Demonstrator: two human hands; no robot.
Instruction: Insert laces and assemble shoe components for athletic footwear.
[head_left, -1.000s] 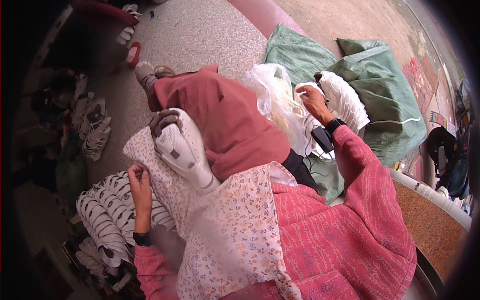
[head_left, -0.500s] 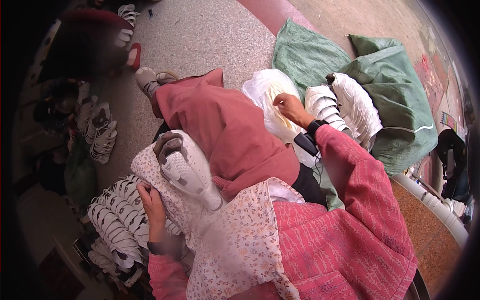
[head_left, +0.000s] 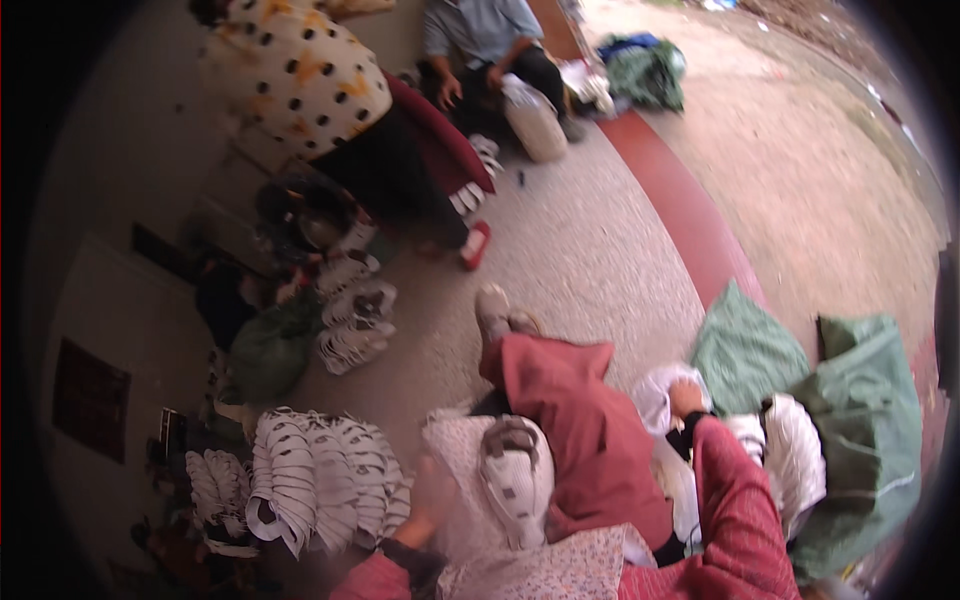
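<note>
A white shoe upper with a grey-brown collar lies on a floral cloth across my lap. My left hand is nearest to the cloth's left edge, beside the upper; motion smears its fingers. Off to the right, my right hand is at a white plastic bag, its fingers curled closed. Whether anything sits between those fingers is too blurred to tell. Just beyond that wrist stand nested stacks of white shoe uppers.
Green sacks lie at the right. More stacked uppers stand at my left. One person in a spotted top bends at the far left; another sits farther back near a filled plastic bag. Uppers lie on the floor.
The view has swung up and left, bringing two people and more floor into sight. My right hand is still at the plastic bag, with its fingers curled; my left hand stays beside the cloth.
</note>
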